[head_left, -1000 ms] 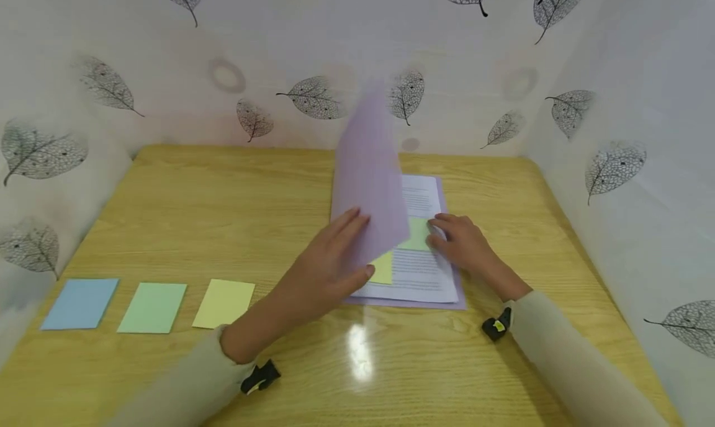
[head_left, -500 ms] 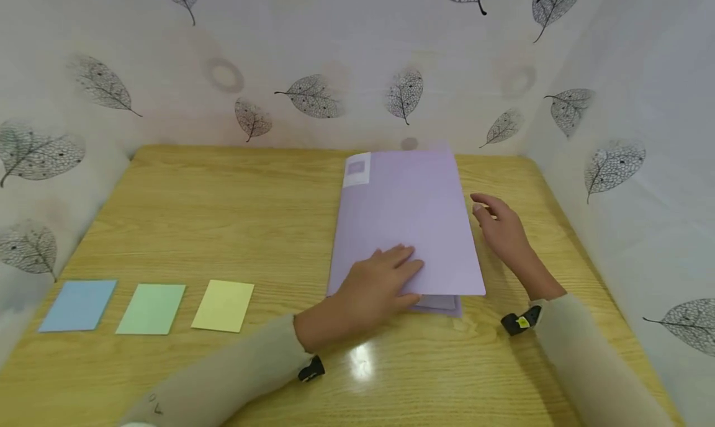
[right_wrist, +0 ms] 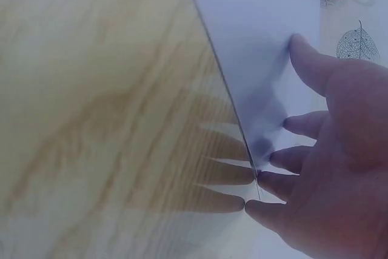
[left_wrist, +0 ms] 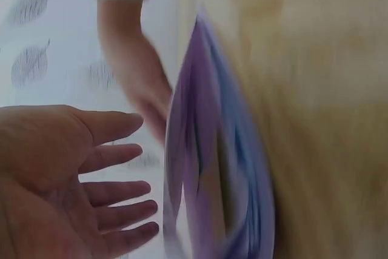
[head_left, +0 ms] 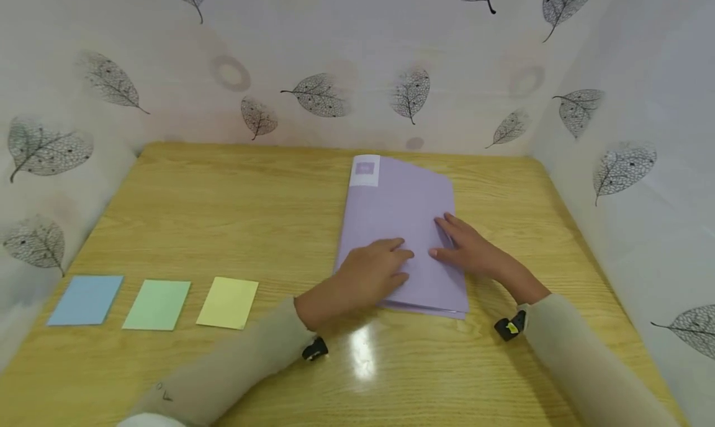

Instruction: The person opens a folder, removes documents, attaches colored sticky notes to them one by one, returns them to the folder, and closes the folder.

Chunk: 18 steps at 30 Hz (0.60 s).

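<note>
A light purple folder (head_left: 402,203) with a white label (head_left: 365,170) at its upper left lies closed on the wooden table. Over its lower front cover is my left hand (head_left: 360,275), fingers extended. In the left wrist view, that hand (left_wrist: 73,180) has straight, spread fingers beside the folder's edge (left_wrist: 200,101), where layers show between the covers. My right hand (head_left: 472,247) touches the cover near its right edge. Its fingers (right_wrist: 303,127) are spread against the cover in the right wrist view. The pages inside are hidden from the head view.
A blue sticky-note pad (head_left: 86,300), a green pad (head_left: 156,305) and a yellow pad (head_left: 228,303) lie in a row at the left of the table (head_left: 240,210). Leaf-patterned cloth (head_left: 329,36) surrounds the back and sides.
The raised front cover has swung rightward and down over the pages and notes. My left hand moved right with it; my right hand pulled away, then came back onto the cover's right side.
</note>
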### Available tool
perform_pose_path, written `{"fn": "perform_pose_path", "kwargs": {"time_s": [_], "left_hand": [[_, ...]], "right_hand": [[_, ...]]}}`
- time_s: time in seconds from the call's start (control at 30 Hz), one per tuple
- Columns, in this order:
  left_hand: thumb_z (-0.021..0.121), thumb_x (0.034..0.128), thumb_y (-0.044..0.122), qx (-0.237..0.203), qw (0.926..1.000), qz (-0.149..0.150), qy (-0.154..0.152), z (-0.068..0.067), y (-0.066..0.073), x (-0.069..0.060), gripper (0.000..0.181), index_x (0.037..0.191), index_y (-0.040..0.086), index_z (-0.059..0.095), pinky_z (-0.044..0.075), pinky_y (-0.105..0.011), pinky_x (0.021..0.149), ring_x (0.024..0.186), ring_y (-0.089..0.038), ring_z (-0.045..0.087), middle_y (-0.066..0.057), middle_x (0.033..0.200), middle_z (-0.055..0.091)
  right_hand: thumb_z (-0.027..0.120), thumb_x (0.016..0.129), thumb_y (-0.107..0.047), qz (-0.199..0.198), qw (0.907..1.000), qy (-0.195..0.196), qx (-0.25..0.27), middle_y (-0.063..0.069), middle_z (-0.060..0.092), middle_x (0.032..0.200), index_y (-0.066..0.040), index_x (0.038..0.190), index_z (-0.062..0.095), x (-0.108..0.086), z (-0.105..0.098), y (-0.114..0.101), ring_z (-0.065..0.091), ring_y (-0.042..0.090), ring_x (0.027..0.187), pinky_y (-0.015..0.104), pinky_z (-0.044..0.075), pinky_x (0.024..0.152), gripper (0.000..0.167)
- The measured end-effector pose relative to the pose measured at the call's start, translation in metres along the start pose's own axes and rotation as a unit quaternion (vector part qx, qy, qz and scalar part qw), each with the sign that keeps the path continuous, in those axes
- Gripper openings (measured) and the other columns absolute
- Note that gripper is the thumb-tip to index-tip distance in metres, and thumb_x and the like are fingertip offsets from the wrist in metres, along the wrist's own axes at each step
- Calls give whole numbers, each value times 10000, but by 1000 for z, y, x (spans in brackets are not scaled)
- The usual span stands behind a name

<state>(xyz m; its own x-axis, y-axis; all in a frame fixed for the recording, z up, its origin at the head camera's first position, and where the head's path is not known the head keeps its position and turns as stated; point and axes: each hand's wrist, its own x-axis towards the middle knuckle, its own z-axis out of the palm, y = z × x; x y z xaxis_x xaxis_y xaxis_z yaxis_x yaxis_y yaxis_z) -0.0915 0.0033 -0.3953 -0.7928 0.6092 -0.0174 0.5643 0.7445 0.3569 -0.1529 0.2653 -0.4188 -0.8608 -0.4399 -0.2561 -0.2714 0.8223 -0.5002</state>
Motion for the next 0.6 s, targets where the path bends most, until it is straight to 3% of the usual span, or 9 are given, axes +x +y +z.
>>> {"fn": "perform_pose_path", "kwargs": {"time_s": [0.13, 0.3, 0.4, 0.6], "left_hand": [[649, 990, 336, -317, 9991, -248, -161, -18, -38, 8, 536, 1479, 161, 517, 309, -441, 1216, 1509, -270, 316, -112, 1611, 369], [657, 966, 450, -511, 9933, -437, -938, -23, -70, 9, 752, 1590, 187, 328, 177, -468, 1256, 1571, -277, 56, -92, 1694, 97], [643, 962, 489, -473, 9909, -389, -1197, -19, -77, 8, 801, 1606, 187, 273, 158, -475, 1257, 1570, -282, -3, -88, 1694, 30], [642, 957, 505, -193, 9931, -355, -1099, -12, -78, 7, 794, 1596, 176, 304, 220, -491, 1241, 1570, -283, 30, -96, 1691, 67]], "right_hand": [[621, 996, -403, 37, 10000, -36, 1, 306, 63, 1649, 37, 1581, 210, 0, 1, -1, 76, 504, 1515, 643, 128, 1214, 839], [638, 986, -380, 24, 9997, 65, -250, 315, 101, 1640, 34, 1570, 257, 1, 5, -3, 109, 511, 1506, 638, 142, 1213, 811], [631, 989, -376, 34, 9982, 104, -591, 316, 122, 1635, 20, 1566, 283, 0, 7, -6, 126, 518, 1499, 636, 151, 1212, 782], [620, 993, -378, 86, 9964, 133, -830, 314, 139, 1632, 14, 1559, 311, -2, 8, -11, 132, 523, 1494, 638, 149, 1211, 754]]}}
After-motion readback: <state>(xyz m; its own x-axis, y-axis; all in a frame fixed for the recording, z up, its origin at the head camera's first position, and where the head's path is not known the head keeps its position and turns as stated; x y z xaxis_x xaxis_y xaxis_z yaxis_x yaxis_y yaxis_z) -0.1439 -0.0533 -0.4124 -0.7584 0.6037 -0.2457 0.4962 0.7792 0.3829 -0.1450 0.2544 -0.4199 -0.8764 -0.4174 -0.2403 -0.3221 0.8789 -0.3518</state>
